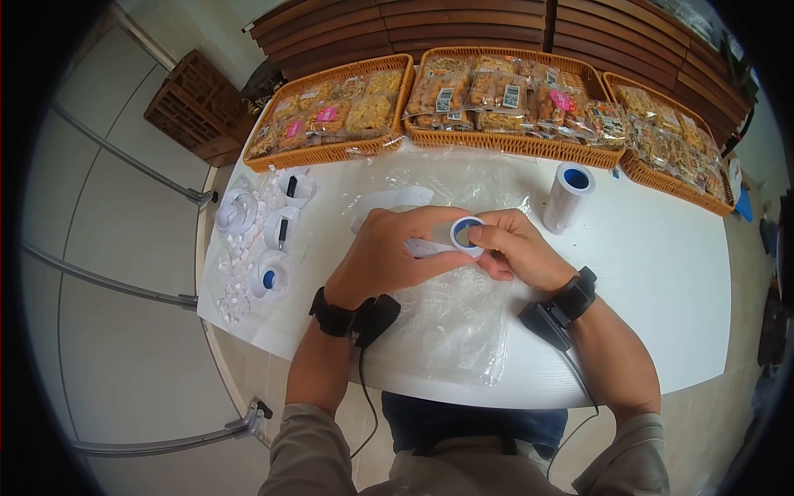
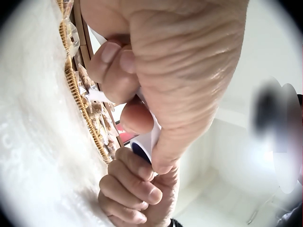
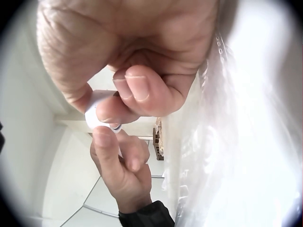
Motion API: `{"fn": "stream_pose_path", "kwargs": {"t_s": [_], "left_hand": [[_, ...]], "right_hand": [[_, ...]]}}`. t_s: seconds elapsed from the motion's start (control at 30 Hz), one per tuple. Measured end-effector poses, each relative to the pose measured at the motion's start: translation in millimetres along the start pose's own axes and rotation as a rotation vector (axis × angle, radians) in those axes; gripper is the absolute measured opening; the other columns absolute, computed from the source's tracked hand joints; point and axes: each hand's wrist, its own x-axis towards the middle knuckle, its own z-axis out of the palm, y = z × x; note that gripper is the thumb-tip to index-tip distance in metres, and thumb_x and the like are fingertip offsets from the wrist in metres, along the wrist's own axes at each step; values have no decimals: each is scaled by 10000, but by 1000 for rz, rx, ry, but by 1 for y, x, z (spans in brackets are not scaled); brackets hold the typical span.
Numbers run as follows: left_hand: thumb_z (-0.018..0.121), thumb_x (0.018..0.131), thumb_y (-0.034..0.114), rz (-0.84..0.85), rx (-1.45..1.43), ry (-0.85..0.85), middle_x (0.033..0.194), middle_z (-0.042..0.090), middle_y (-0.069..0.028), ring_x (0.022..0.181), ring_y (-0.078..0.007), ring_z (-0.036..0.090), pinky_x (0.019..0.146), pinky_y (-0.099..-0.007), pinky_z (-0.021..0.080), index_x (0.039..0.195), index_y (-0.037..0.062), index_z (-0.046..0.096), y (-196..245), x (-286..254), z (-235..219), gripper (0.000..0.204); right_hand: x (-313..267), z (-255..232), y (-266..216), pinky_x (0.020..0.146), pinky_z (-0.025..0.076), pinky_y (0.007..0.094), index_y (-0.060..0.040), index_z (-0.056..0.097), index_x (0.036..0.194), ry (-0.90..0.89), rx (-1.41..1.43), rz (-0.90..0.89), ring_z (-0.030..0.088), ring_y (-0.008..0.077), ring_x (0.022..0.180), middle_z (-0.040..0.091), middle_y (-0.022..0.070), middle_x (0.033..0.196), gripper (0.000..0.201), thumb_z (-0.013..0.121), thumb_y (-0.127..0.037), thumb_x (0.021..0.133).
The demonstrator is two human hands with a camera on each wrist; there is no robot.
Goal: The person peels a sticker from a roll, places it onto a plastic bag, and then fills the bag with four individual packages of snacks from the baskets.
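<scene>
A small white label roll (image 1: 454, 238) with a blue core is held between both hands over the middle of the table. My left hand (image 1: 385, 252) pinches it, thumb below and fingers above, and a white strip (image 1: 423, 247) shows inside that grip. From the other side my right hand (image 1: 525, 252) grips the roll, with its thumb at the core opening. In the left wrist view, the blue core (image 2: 140, 150) shows between the two hands. The right wrist view has the white outside of the roll (image 3: 93, 118) between the fingertips. Beneath lies a clear plastic bag (image 1: 447, 331).
Three wicker baskets (image 1: 331, 151) of packaged snacks line the back. A taller white roll (image 1: 565, 202) with a blue core stands at right. Coiled white strips (image 1: 236, 212), paper scraps (image 1: 236, 285), black cylinders (image 1: 283, 231) and another blue-cored roll (image 1: 269, 279) lie at left.
</scene>
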Motion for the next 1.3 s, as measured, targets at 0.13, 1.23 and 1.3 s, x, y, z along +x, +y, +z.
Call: {"fn": "stream_pose_path", "kwargs": {"t_s": [0.13,1.23,1.3], "left_hand": [[900,688,209,15,26,34,784,710,41,564,-64,564,575,-226,385,1072,151,746,0,-1,0,418],[881,709,164,-51,-46,-47,815,739,-19,625,-78,627,609,-229,461,1137,118,742,1,-2,-6,453],[874,724,196,-31,-94,-30,810,739,-42,623,-113,639,605,-243,474,1136,120,737,0,-2,-4,440]], "right_hand": [[0,1,0,408,285,209,-55,662,786,0,8,0,410,44,436,524,-16,552,293,595,-266,979],[-1,-2,3,385,261,200,-46,668,783,-11,-16,48,405,35,412,548,5,536,379,621,-369,976],[-1,-3,2,386,270,197,-49,672,782,-36,-21,54,413,38,413,549,5,539,380,622,-372,976]]}}
